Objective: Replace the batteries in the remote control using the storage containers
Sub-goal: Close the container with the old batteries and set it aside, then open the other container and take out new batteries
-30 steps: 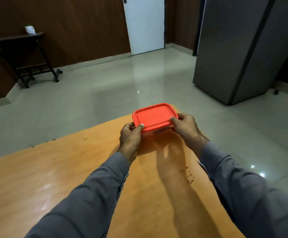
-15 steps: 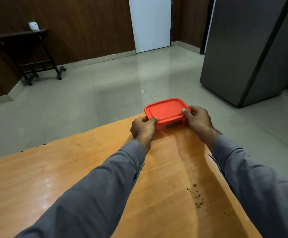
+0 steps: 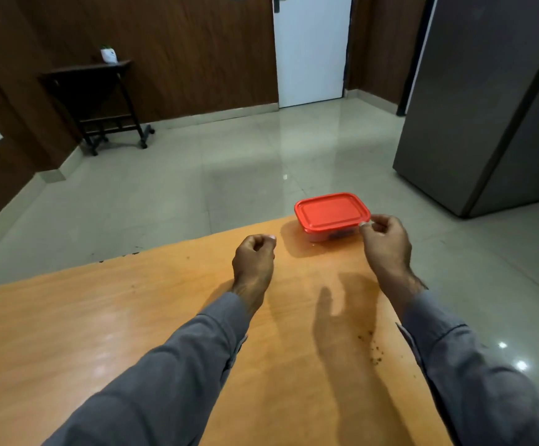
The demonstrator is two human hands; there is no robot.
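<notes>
Box (image 3: 332,217) sits lid-on at the table (image 3: 133,317) corner; left hand (image 3: 254,260) loosely curled, empty, right hand (image 3: 385,241) fingertips near its rim, probably to open it.

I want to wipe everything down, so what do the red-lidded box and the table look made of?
The box looks plastic: a matte red lid with a moulded rim over a cloudy, see-through tub. The table seems wood or wood-look laminate, glossy: orange grain lines and glare patches; which one I cannot tell.
</notes>
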